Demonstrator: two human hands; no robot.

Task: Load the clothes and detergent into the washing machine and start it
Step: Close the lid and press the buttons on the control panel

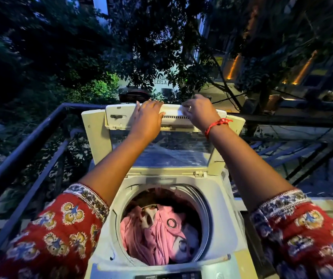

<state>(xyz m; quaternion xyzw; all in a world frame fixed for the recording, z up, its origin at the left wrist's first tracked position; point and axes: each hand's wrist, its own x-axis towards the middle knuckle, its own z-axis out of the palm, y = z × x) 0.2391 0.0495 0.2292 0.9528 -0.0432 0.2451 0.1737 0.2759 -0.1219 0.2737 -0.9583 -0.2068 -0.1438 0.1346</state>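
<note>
A white top-loading washing machine (220,214) stands in front of me with its folding lid (119,115) raised upright at the back. Pink clothes (157,234), one with a metal eyelet, lie piled in the round drum. Both arms reach over the drum to the lid's top edge. My left hand (147,115) lies flat on that edge, fingers together. My right hand (197,111), with a red thread at the wrist, curls its fingers over the same edge a little to the right. No detergent is in view.
The control panel (167,275) shows at the bottom edge. A dark metal balcony railing (37,133) runs along the left and behind the machine. Trees and lit buildings lie beyond. Metal bars (306,156) stand to the right.
</note>
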